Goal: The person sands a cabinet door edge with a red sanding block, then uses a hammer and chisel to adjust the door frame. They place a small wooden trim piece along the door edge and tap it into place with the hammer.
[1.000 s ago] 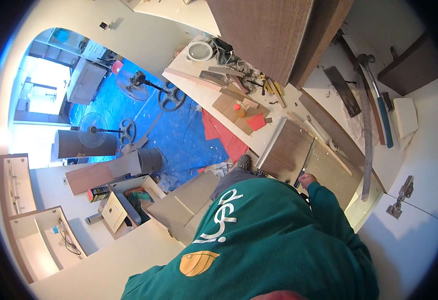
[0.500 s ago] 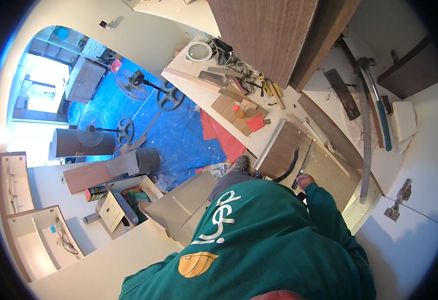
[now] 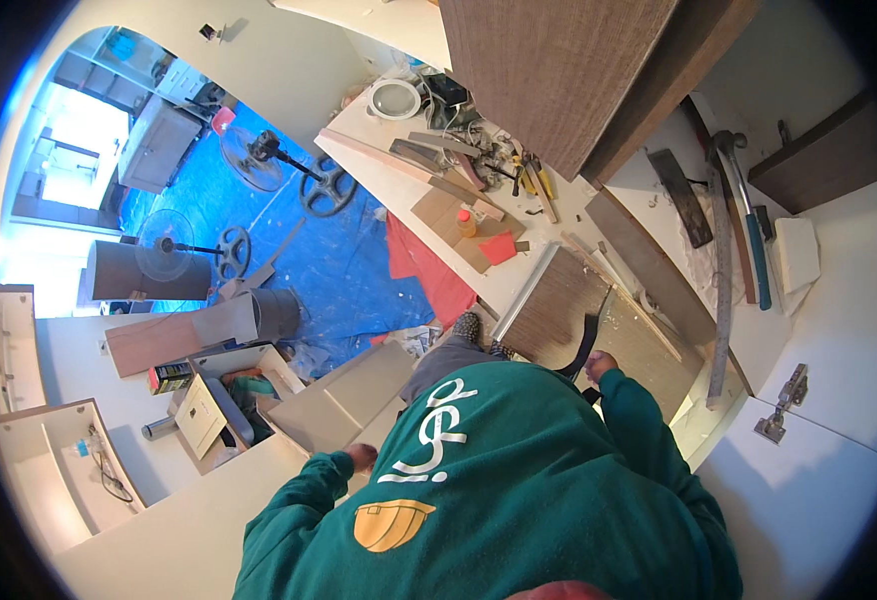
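My right hand [image 3: 600, 366] is at the right side of my waist, its fingers curled. A black strap [image 3: 586, 343] hangs beside it. What the fingers hold, if anything, is too small to make out. My left hand [image 3: 363, 457] is at my left side, next to a beige board [image 3: 344, 398]. Its fingers are mostly hidden. In front of my right hand lies a brown wood-grain panel [image 3: 556, 305] beside a pale, dusty board [image 3: 644, 345]. A claw hammer [image 3: 762, 245] with a teal handle lies at the right, next to a long metal strip [image 3: 722, 300].
A white counter ahead bears pliers [image 3: 537, 180], an orange bottle [image 3: 467, 223] and cardboard [image 3: 437, 215]. A dark cabinet panel [image 3: 549, 70] hangs overhead. Two fans [image 3: 259, 148] stand on blue sheeting [image 3: 344, 265]. At right is a white door with a hinge [image 3: 784, 405].
My left hand has come into view at my left side. My right hand has shifted slightly left, and the dark tool seen by it earlier no longer shows. The view has turned slightly.
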Tool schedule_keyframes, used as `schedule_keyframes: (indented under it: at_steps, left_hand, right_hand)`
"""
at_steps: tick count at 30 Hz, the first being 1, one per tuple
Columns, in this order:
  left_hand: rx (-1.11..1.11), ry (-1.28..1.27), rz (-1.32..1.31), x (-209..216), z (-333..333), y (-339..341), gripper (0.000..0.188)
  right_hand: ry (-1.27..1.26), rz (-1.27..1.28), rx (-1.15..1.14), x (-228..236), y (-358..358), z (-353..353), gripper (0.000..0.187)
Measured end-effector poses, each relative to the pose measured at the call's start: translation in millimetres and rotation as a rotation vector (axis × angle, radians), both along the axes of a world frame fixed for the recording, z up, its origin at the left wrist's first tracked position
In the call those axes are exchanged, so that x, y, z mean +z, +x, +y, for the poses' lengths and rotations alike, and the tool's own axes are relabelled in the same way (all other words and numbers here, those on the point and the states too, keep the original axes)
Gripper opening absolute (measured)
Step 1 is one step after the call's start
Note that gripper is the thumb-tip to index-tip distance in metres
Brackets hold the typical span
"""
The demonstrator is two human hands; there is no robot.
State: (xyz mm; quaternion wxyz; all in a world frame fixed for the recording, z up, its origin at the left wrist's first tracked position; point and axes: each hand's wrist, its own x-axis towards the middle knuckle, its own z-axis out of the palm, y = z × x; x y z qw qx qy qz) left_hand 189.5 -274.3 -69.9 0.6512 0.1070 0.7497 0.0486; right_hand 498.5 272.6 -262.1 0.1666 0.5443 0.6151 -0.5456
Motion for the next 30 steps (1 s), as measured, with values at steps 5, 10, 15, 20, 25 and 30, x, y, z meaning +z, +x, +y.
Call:
schedule_keyframes:
  at_steps: [5, 10, 15, 20, 25, 30]
  left_hand:
    - [0.051, 0.165, 0.199, -34, 19, -27, 0.044]
    - [0.159, 0.130, 0.295, -45, 45, -63, 0.039]
    - [-0.009, 0.455, 0.600, -74, 58, -99, 0.028]
    - [0.039, 0.511, 0.522, -70, 117, -116, 0.030]
    - [-0.013, 0.566, 0.452, -105, 183, -123, 0.036]
    - [-0.013, 0.456, 0.277, -153, 238, -95, 0.051]
  right_hand:
    - [0.020, -0.060, 0.053, 21, -12, -4, 0.016]
    - [0.034, -0.096, 0.000, 22, -15, -11, 0.023]
    - [-0.010, -0.026, -0.043, 15, -17, -8, 0.017]
    - [0.009, -0.096, -0.024, 35, -33, -6, 0.017]
    - [-0.046, -0.074, -0.001, 31, -23, -9, 0.017]
    - [-0.043, 0.009, -0.199, 43, -57, -15, 0.014]
